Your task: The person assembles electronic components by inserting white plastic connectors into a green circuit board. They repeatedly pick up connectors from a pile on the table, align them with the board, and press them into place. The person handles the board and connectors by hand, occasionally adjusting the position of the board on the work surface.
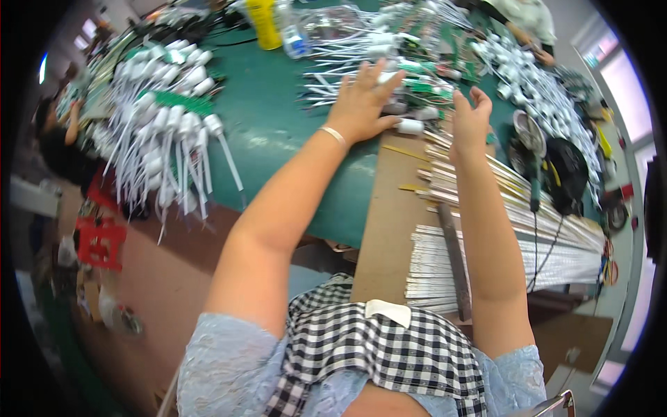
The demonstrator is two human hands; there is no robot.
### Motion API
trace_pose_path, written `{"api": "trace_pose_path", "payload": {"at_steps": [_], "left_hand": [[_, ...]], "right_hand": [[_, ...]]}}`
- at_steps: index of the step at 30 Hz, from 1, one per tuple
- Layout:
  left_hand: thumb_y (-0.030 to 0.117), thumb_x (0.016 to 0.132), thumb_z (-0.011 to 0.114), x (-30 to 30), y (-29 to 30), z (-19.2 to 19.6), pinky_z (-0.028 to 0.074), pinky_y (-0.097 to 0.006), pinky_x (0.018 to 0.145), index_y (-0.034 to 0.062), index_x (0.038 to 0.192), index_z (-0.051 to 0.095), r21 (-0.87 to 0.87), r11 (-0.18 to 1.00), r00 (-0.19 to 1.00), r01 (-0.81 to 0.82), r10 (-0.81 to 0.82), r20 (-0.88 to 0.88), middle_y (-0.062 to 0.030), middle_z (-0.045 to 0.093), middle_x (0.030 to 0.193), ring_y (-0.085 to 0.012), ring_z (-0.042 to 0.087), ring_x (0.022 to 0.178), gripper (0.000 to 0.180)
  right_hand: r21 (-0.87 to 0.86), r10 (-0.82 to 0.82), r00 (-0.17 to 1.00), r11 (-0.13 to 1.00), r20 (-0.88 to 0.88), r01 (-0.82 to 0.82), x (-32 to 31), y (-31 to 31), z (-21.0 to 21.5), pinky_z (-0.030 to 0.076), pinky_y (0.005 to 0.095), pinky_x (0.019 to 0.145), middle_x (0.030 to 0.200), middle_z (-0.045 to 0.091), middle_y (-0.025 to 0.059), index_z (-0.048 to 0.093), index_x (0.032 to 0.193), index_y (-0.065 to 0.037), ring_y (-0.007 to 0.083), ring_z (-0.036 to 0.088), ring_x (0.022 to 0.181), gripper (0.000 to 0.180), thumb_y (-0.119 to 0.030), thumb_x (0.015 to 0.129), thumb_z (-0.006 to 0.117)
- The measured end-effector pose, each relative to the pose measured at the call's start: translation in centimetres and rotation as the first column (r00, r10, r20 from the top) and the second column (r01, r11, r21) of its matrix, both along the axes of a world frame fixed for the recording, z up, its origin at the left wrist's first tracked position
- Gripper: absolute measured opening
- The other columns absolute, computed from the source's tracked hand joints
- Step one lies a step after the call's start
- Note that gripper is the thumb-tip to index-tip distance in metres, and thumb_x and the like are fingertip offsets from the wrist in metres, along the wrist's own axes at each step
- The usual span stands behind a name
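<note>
My left hand (361,104) lies with its fingers spread over a row of white cylindrical parts (381,50) with thin leads, joined to green circuit boards. Its thumb is next to one white cylinder (410,126) by the edge of a brown board. To the right, my right hand (471,124) is raised beside the same pile, thumb and fingers apart, and nothing shows in it. Below it, long silvery strips (438,267) lie side by side on the brown board (385,229), with a dark flat bar (453,260) across them.
A large pile of similar white parts (177,125) hangs over the green table's (271,139) left edge. A yellow bottle (264,24) and a clear bottle (293,35) stand at the back. At right are a corded tool (533,163) and more white parts (535,90). Another person's arm (521,35) reaches in at the far right.
</note>
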State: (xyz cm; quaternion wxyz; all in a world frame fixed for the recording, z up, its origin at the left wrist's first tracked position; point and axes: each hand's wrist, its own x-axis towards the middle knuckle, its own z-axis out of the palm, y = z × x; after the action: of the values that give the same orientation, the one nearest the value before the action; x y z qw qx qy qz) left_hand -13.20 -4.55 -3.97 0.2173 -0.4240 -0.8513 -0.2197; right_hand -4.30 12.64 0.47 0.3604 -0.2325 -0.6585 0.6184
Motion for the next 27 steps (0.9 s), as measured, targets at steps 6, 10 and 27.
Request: {"api": "trace_pose_path", "payload": {"at_steps": [6,10,27], "left_hand": [[0.049,0.065,0.074,3.0,0.8,0.8,0.015,-0.056,0.108,0.0334,0.142,0.029,-0.089,0.994,0.997,0.064,-0.068,-0.042,-0.0085,0.014,0.151,-0.0359,0.011,0.139,0.090],[0.052,0.063,0.073,0.7,1.3,-0.1,0.014,-0.054,0.109,0.0359,0.141,0.031,-0.145,0.989,0.982,0.007,-0.034,-0.187,-0.0069,0.011,0.152,-0.0337,0.008,0.140,0.090],[0.033,0.075,0.070,2.7,-1.5,0.5,0.011,-0.058,0.107,0.0266,0.138,0.039,0.006,0.999,0.990,-0.036,0.036,-0.137,-0.0096,0.017,0.150,-0.0383,0.009,0.138,0.071]], "right_hand": [[0.927,-0.079,0.925,0.075,0.372,-0.367,3.5,1.9,-2.3,0.026,0.0461,0.108,0.142,0.037,0.0098,0.047,0.130,-0.015,0.0362,0.033,0.129,0.056,-0.027,0.078,0.066],[0.924,0.033,0.962,0.272,0.270,-0.269,2.9,2.1,-3.1,0.029,0.0452,0.105,0.137,0.043,0.0091,0.052,0.125,-0.012,0.0336,0.038,0.126,0.049,-0.026,0.080,0.064],[0.677,-0.523,0.495,0.239,0.693,-0.696,5.6,10.8,-1.6,0.051,0.0403,0.077,0.109,0.059,0.0084,0.063,0.102,-0.012,0.0273,0.057,0.100,0.025,-0.011,0.079,0.054]]}}
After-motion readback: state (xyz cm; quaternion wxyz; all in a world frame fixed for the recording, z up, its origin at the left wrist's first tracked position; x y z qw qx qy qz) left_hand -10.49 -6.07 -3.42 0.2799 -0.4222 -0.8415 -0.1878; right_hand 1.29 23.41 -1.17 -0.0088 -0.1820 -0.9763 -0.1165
